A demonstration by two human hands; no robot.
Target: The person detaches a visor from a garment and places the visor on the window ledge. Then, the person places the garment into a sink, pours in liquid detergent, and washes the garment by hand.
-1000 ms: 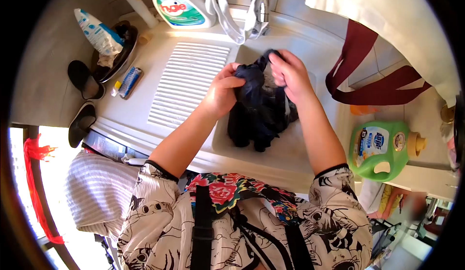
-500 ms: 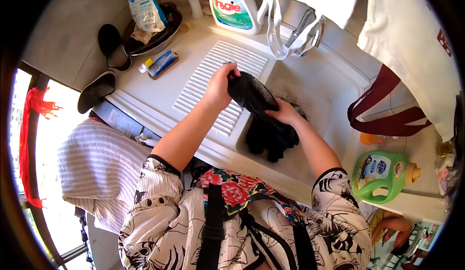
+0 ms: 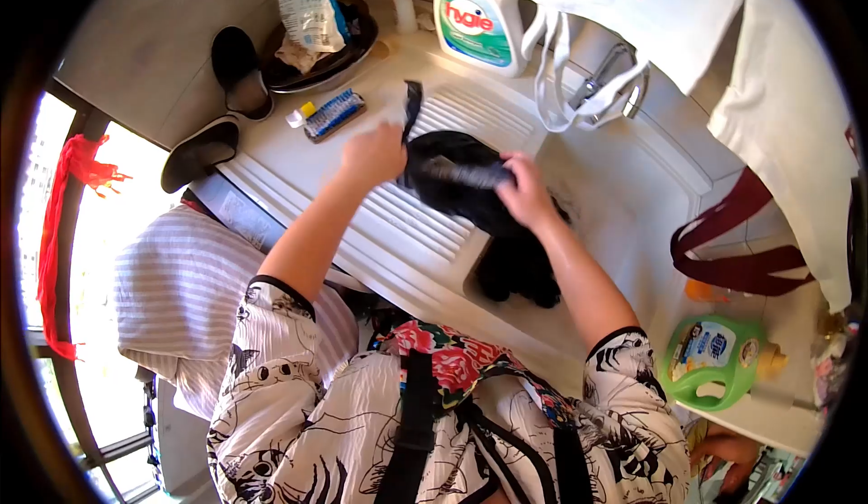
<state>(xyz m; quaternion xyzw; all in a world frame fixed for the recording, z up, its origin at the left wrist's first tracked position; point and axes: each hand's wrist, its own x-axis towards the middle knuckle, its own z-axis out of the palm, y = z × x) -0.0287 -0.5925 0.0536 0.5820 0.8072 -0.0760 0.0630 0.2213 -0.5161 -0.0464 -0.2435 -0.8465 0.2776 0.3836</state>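
Note:
A black cloth item [image 3: 457,178], perhaps a garment, is stretched between my two hands above the ridged washboard [image 3: 479,117]. My left hand [image 3: 375,153] is closed on its left side, where a narrow dark end sticks up. At the other side my right hand [image 3: 527,188], blurred by motion, grips the edge. A greyish strip runs across the cloth's middle. More black cloth [image 3: 517,272] lies bunched in the sink basin [image 3: 624,201], below my right forearm; whether it joins the held piece I cannot tell.
Beyond the washboard are a blue-bristled brush [image 3: 334,114], a white detergent jug [image 3: 473,25] and a bowl [image 3: 366,43] holding a bag. Two dark shoes [image 3: 201,156] lean by the wall. White bags [image 3: 624,16] hang over the tap [image 3: 615,75]. A green bottle [image 3: 714,359] lies right.
The black cloth has moved from the basin's edge further over the washboard and is spread wider. My left hand has shifted left, farther from my right hand. The view has also shifted.

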